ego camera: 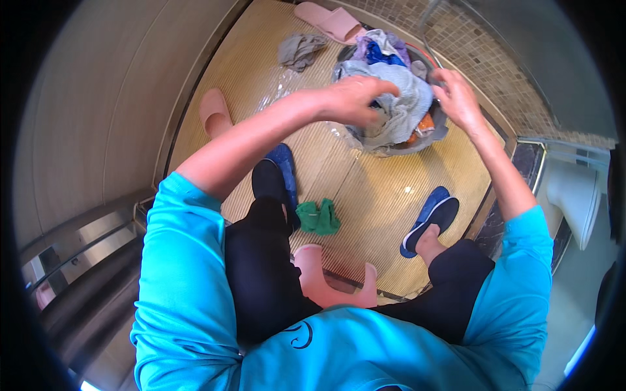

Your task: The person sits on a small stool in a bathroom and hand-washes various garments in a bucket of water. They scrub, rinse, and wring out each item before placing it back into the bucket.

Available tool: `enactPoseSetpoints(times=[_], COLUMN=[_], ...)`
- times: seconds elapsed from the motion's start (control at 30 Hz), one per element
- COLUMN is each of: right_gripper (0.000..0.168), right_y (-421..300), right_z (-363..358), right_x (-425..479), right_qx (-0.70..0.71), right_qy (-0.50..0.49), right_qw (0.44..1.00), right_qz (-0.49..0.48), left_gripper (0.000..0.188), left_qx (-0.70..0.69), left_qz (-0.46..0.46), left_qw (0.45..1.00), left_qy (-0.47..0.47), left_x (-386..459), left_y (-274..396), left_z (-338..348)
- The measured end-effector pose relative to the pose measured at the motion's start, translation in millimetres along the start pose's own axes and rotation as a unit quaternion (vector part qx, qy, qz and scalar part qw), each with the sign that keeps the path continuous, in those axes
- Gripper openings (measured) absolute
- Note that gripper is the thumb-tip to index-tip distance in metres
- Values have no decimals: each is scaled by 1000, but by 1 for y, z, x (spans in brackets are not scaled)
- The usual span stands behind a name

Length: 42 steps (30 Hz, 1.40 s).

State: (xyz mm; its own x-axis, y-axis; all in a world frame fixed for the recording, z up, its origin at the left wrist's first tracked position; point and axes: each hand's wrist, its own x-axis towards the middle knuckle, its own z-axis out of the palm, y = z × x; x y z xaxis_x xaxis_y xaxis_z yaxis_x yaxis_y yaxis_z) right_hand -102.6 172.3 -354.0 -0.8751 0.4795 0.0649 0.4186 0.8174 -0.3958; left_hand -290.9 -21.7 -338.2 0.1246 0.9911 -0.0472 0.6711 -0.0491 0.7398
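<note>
A grey basin (430, 141) heaped with wet laundry stands on the ribbed floor. A light grey-blue cloth (408, 93) lies across the top of the heap, with blue and lilac fabric (384, 54) behind it and an orange piece (424, 126) at its right. My left hand (359, 100), slightly blurred, is over the left part of the grey-blue cloth, fingers spread, with nothing gripped. At the basin's right rim my right hand (455, 95) has its fingers curled and apart; I cannot tell whether it touches anything there.
A crumpled grey-brown cloth (301, 50) and a green cloth (319, 216) lie on the floor. Pink slippers (332, 22) are by the wall and at the left. A pink plastic stool (313, 273) is between my legs. A hose (430, 39) runs behind the basin; a white toilet (574, 195) stands right.
</note>
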Motion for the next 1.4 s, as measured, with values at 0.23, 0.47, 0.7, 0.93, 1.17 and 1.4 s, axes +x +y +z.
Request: enactPoseSetpoints(times=[0.23,0.47,0.7,0.93,1.17,1.4], right_gripper=[42,39,31,33,23,15], right_y=[-106,-99,-167,-198,-189,-142], right_z=[20,-43,-98,-108,-117,-98], right_x=[-25,-41,-89,-139,-149,-138], right_qx=[-157,-110,-29,-78,23,-77], right_qy=[-220,-185,-134,-105,-132,-97], right_qw=[961,973,990,988,991,992], right_qz=[-53,-88,-45,-86,21,-9], left_gripper=[41,37,33,34,34,32], left_qx=[52,62,113,141,162,151], left_qz=[-162,-126,-96,-89,-64,-50], left_qw=[985,990,989,986,985,987], left_qy=[11,1,12,-18,-7,-1], left_x=[-32,-65,-89,-101,-113,-117], left_y=[38,100,162,203,245,270], left_z=[-60,-91,-91,-76,-59,-53])
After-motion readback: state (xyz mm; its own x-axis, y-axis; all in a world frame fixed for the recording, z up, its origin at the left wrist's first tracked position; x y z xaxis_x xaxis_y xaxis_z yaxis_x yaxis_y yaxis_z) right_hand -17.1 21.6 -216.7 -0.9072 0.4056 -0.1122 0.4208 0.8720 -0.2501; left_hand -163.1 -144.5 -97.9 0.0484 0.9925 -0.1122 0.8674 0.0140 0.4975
